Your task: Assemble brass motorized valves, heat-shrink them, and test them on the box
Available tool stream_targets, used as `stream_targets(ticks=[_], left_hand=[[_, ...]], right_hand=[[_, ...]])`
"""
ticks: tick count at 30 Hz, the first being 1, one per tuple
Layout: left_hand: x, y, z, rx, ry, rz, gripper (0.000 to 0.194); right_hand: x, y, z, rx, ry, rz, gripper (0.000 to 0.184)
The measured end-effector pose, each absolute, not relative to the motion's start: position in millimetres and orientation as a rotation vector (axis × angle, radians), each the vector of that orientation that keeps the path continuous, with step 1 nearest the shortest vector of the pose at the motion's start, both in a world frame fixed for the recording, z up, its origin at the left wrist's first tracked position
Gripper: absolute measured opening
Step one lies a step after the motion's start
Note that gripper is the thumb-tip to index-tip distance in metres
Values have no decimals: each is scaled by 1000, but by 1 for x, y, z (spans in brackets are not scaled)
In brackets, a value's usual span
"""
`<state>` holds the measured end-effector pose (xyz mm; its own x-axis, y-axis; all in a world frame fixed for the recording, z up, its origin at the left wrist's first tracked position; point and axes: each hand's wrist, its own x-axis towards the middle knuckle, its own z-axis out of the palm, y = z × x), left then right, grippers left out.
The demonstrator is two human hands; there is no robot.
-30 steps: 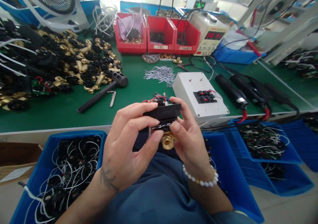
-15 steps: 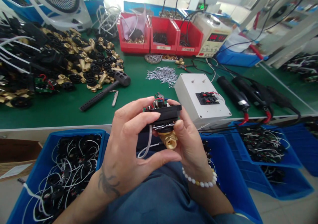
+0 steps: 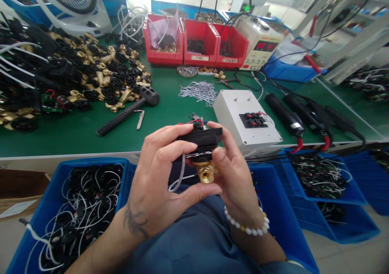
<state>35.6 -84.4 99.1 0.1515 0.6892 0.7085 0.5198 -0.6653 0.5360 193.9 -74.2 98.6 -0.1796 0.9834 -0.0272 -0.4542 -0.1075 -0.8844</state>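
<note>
Brass hollow-mouthed fitting (image 3: pixel 206 172) beneath matte black housing (image 3: pixel 203 137)

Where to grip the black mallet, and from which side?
Likely low on the mallet's handle, coming from the near left: it is slim and slants toward the front edge of the bench, while the head lies close to the heaped brass fittings.

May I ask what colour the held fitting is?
The fitting is golden, clearest in head view.

Holds a black housing (image 3: pixel 203 137) with a brass valve (image 3: pixel 207 173) below it in left hand (image 3: pixel 161 170) and right hand (image 3: pixel 235 172). Faces a green table (image 3: pixel 170 118) bearing a mallet (image 3: pixel 130 109), pins (image 3: pixel 198 92) and a white box (image 3: pixel 233 109).
</note>
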Motion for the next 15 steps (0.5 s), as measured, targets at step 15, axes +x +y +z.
stream_targets(ticks=[15], left_hand=[[38, -88, 88, 2206, 1156, 1631, 77]], right_hand=[[197, -78, 96, -732, -1023, 1527, 75]])
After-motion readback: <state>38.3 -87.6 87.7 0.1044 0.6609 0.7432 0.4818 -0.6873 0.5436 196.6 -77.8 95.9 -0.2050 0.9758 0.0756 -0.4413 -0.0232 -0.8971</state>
